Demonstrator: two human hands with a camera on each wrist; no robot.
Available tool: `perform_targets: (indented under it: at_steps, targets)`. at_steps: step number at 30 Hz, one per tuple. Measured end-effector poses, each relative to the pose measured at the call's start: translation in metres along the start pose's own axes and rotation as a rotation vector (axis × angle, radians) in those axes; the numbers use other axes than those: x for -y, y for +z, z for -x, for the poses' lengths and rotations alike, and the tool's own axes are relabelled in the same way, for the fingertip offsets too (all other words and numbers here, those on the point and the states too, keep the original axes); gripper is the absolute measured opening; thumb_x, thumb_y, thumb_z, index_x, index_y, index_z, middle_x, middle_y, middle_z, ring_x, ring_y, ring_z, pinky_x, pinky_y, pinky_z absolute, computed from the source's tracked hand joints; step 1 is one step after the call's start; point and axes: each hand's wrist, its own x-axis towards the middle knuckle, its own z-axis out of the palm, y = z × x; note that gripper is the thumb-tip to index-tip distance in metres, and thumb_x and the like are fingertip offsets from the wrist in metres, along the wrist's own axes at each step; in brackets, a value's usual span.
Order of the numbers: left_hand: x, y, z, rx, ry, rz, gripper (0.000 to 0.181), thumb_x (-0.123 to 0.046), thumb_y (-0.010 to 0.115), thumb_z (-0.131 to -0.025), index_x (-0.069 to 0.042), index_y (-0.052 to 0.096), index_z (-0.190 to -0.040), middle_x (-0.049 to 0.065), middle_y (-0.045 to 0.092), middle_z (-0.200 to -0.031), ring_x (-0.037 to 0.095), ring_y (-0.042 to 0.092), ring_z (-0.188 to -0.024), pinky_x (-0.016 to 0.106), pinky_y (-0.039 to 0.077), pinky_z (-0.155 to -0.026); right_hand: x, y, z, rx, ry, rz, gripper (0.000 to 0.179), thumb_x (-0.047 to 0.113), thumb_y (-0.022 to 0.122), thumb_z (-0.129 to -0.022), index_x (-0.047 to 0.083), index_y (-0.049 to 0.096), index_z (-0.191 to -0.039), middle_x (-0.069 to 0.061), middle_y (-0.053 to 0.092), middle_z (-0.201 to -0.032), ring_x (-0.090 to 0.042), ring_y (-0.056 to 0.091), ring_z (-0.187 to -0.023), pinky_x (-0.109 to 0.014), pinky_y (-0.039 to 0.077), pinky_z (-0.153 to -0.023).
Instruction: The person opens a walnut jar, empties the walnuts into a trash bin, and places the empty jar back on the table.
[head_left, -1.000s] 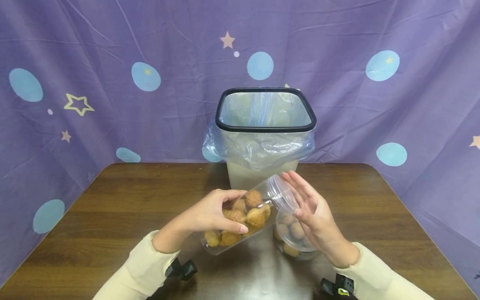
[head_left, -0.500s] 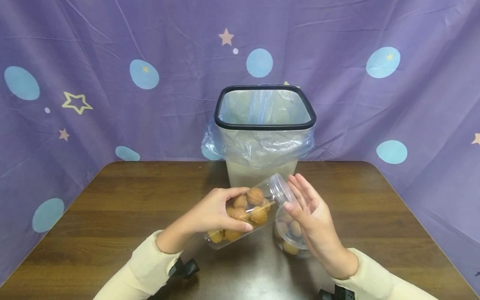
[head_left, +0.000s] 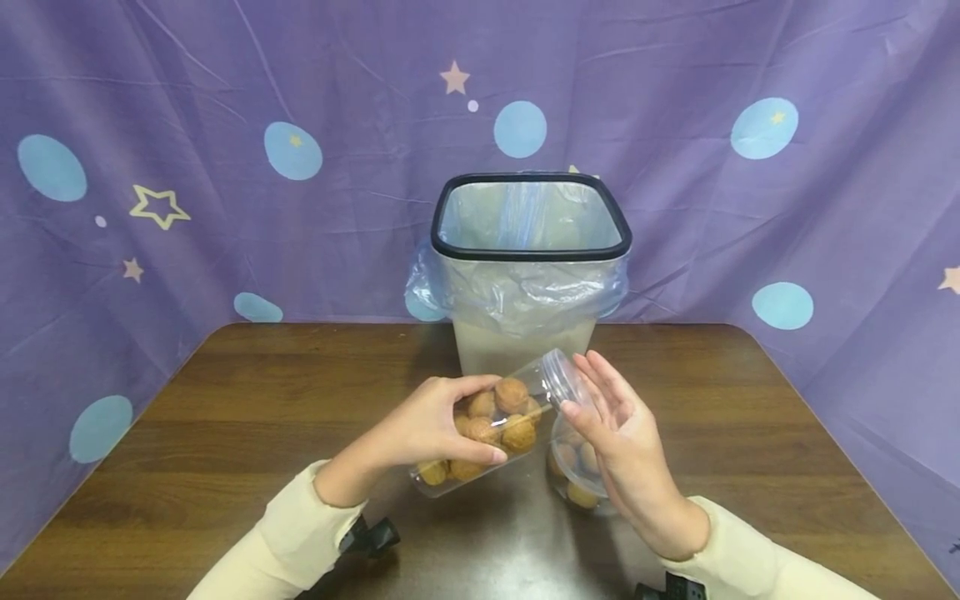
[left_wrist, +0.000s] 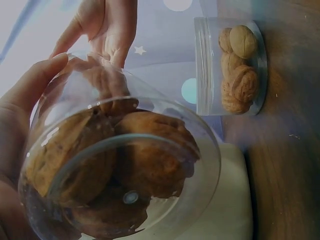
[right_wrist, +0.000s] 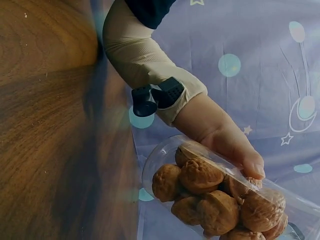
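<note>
My left hand (head_left: pixel 431 425) grips a clear plastic jar (head_left: pixel 487 429) of walnuts (head_left: pixel 517 432), held tilted above the table with its lidded end up to the right. At that end my right hand (head_left: pixel 626 437) holds the clear jar lid (head_left: pixel 558 379), thumb on the near side of its rim and fingers along the far side. The palm side of the lid is partly hidden. A second, shorter jar (left_wrist: pixel 202 67) of walnuts stands upright on the table, partly behind the right hand in the head view.
A pale trash bin (head_left: pixel 525 337) with a black rim (head_left: pixel 532 254) and a bluish bag liner (head_left: pixel 517 292) stands behind the jars. The brown wooden table (head_left: pixel 300 400) extends to both sides. A purple patterned curtain (head_left: pixel 360 150) hangs behind.
The right hand has turned about the lid, its thumb shifting left and its fingertips slightly right and down. The jar has moved slightly right in the left hand; the second jar stays put.
</note>
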Motion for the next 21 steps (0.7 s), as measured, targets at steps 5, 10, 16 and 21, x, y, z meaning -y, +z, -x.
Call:
perform_targets:
  at_steps: [5, 10, 16, 21]
  targets:
    - [-0.0006, -0.0014, 0.0010, -0.004, 0.005, -0.001, 0.076, -0.036, 0.085, -0.062, -0.007, 0.057, -0.128, -0.002, 0.069, -0.102, 0.006, 0.061, -0.085, 0.023, 0.052, -0.076, 0.0000, -0.0005, 0.0005, 0.012, -0.008, -0.005, 0.078, -0.004, 0.060, -0.083, -0.006, 0.015, -0.146, -0.022, 0.024, -0.150, -0.029, 0.024, -0.139, -0.020, 0.033, -0.105]
    - [-0.0004, -0.0019, 0.0021, 0.001, 0.009, 0.004, 0.075, -0.036, 0.085, -0.062, -0.008, 0.058, -0.126, -0.003, 0.069, -0.100, 0.006, 0.061, -0.085, 0.023, 0.052, -0.075, -0.0004, -0.0018, 0.0018, 0.035, -0.001, -0.015, 0.079, -0.002, 0.061, -0.083, -0.008, 0.014, -0.146, -0.025, 0.023, -0.150, -0.030, 0.023, -0.140, -0.019, 0.031, -0.106]
    - [0.0004, -0.0024, 0.0027, 0.008, 0.032, 0.009, 0.072, -0.035, 0.084, -0.063, -0.009, 0.059, -0.125, -0.003, 0.069, -0.100, 0.006, 0.061, -0.084, 0.023, 0.052, -0.075, -0.0005, -0.0016, 0.0036, 0.038, -0.005, -0.018, 0.079, -0.003, 0.061, -0.082, -0.009, 0.015, -0.145, -0.025, 0.025, -0.149, -0.031, 0.023, -0.139, -0.019, 0.030, -0.106]
    - [0.0001, -0.0032, 0.0038, 0.028, 0.024, 0.036, 0.072, -0.033, 0.085, -0.063, -0.011, 0.059, -0.126, -0.005, 0.068, -0.101, 0.006, 0.061, -0.086, 0.024, 0.052, -0.077, -0.0010, -0.0024, 0.0056, 0.052, -0.019, -0.015, 0.078, -0.004, 0.062, -0.081, -0.009, 0.017, -0.145, -0.024, 0.027, -0.148, -0.025, 0.029, -0.137, -0.021, 0.030, -0.107]
